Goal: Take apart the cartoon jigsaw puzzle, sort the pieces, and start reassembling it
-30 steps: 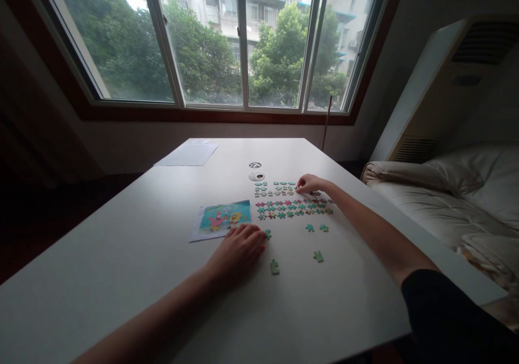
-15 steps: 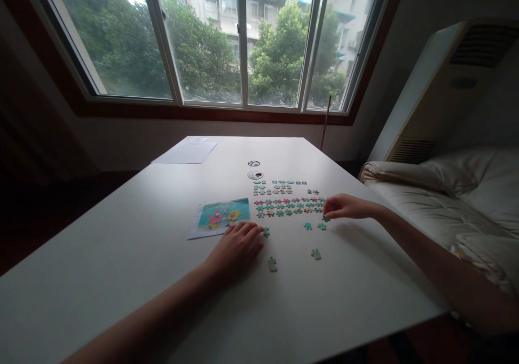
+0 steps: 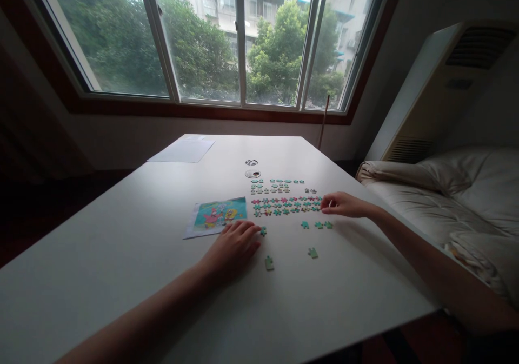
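Note:
My left hand (image 3: 233, 245) lies flat on the white table (image 3: 121, 283), fingers stretched out, its tips next to a green puzzle piece (image 3: 263, 231). A cartoon reference picture (image 3: 219, 214) lies just beyond it. My right hand (image 3: 340, 205) rests at the right end of the rows of coloured puzzle pieces (image 3: 284, 205), fingers pinched together; what they hold, if anything, is hidden. Three green pieces (image 3: 318, 224) lie in a line just in front of that hand. Two more loose pieces (image 3: 269, 263) (image 3: 312, 253) sit nearer me.
More pieces (image 3: 279, 185) form short rows further back, behind them two small round objects (image 3: 252, 173). A sheet of paper (image 3: 182, 150) lies at the far left of the table. A bed with pale bedding (image 3: 446, 191) and a standing air conditioner (image 3: 430, 88) are at the right.
My right hand came back from the far rows to the near right end, and a third green piece now lies in the line before it. The left hand has stayed put.

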